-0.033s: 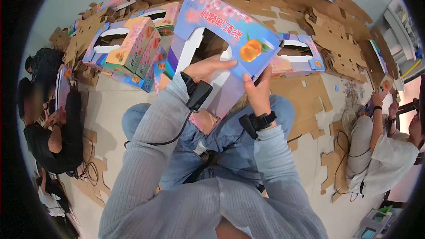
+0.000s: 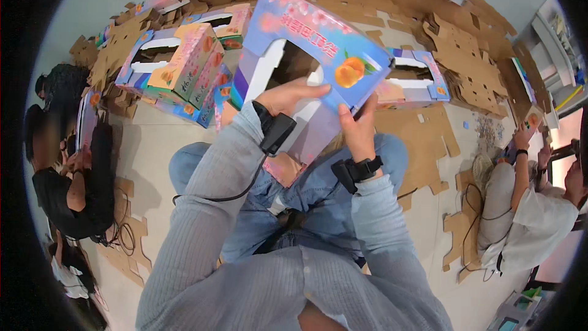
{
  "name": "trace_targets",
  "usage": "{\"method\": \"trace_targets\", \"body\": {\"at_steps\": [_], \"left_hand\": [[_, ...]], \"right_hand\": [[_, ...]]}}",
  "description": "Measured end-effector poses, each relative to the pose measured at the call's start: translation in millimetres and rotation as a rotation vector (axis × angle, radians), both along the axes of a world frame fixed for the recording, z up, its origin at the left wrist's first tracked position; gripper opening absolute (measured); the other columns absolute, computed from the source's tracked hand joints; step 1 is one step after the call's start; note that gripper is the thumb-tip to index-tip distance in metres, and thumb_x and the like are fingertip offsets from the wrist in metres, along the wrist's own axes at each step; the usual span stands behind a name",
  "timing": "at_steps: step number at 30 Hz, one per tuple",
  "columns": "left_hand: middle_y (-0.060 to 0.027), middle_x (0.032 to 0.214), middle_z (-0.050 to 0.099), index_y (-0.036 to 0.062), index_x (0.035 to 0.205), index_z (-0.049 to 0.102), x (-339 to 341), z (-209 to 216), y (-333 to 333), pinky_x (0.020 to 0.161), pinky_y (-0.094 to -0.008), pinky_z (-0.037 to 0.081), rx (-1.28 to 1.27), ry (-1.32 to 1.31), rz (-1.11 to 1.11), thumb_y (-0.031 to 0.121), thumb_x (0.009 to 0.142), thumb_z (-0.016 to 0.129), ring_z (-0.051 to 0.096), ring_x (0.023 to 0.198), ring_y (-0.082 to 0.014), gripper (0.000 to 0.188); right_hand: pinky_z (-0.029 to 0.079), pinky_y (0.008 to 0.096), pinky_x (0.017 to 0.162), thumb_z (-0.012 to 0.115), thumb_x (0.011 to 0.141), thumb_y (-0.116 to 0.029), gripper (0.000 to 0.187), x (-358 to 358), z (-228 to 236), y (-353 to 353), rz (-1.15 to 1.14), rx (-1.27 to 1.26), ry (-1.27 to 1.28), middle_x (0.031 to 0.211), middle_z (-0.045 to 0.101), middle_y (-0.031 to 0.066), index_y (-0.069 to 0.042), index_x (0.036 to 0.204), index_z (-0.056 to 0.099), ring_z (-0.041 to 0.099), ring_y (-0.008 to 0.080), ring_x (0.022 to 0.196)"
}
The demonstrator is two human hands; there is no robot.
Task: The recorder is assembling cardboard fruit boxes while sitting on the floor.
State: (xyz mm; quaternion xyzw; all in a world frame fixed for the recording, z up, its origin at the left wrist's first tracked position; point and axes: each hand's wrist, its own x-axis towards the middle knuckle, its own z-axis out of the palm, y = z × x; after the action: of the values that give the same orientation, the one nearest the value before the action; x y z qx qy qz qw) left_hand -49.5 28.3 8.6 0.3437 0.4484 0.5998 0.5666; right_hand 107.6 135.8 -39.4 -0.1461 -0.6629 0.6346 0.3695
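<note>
Above my lap I hold a tilted cardboard fruit box [image 2: 312,21], blue and pink with printed peaches and blossoms. A large window is cut through its printed face, with white cut edges. My left hand [image 2: 289,95] grips the box at the window's near edge, its thumb lying along the panel and its other fingers mostly hidden. On the near right edge my right hand [image 2: 360,130] pinches the cardboard, thumb on top and fingers behind. The box's lower corner points down between my knees.
Similar boxes [image 2: 202,64] stand ahead on the left, another box [image 2: 409,89] ahead on the right. Flat brown cardboard [image 2: 468,55] lies in stacks along the back. One person [image 2: 67,202] sits at the left, another [image 2: 539,220] at the right, both handling pieces. Cables [image 2: 125,239] trail on the floor.
</note>
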Motion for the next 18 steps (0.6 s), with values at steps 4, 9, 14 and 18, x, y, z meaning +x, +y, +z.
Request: {"method": "trace_targets", "body": {"at_steps": [4, 9, 14, 18], "left_hand": [[-0.0071, 0.13, 0.052, -0.0007, 0.137, 0.041, 10, 0, 0, 0.103, -0.0319, 0.035, 0.061, 0.162, 0.04, 0.03, 0.091, 0.062, 0.047, 0.12, -0.016, 0.059], [-0.0138, 0.119, 0.057, -0.0029, 0.129, 0.045, 36, -9, -20, 0.095, -0.0312, 0.042, -0.049, 0.786, 0.449, 0.026, 0.091, 0.062, 0.054, 0.109, -0.0182, 0.051], [-0.0098, 0.117, 0.058, 0.0031, 0.127, 0.046, 17, 3, -68, 0.092, -0.0331, 0.045, 0.248, 1.007, 0.745, 0.016, 0.084, 0.068, 0.057, 0.107, -0.023, 0.049], [-0.015, 0.13, 0.047, 0.001, 0.136, 0.035, -32, 29, -84, 0.101, -0.0361, 0.039, 0.076, 0.956, 0.864, 0.016, 0.082, 0.07, 0.05, 0.118, -0.0244, 0.066]], "right_hand": [[0.034, 0.0382, 0.104, 0.07, 0.082, -0.025, 0.079, 4, 0, 6, 0.03, -0.068, 0.001, 0.133, 0.039, 0.015, 0.0, 0.139, 0.022, 0.041, 0.0242, 0.122], [0.031, 0.0375, 0.106, 0.066, 0.085, -0.024, 0.075, 13, 1, 10, 0.113, -0.116, 0.012, 0.135, 0.038, 0.0138, -0.002, 0.141, 0.021, 0.038, 0.0239, 0.125], [0.027, 0.0371, 0.108, 0.063, 0.087, -0.023, 0.074, 12, -1, 10, 0.126, -0.161, 0.031, 0.139, 0.035, 0.0128, -0.004, 0.143, 0.019, 0.035, 0.0234, 0.128], [0.027, 0.0367, 0.108, 0.063, 0.087, -0.022, 0.075, 9, 0, 10, 0.138, -0.112, 0.08, 0.14, 0.034, 0.0126, -0.004, 0.144, 0.018, 0.034, 0.0235, 0.13]]}}
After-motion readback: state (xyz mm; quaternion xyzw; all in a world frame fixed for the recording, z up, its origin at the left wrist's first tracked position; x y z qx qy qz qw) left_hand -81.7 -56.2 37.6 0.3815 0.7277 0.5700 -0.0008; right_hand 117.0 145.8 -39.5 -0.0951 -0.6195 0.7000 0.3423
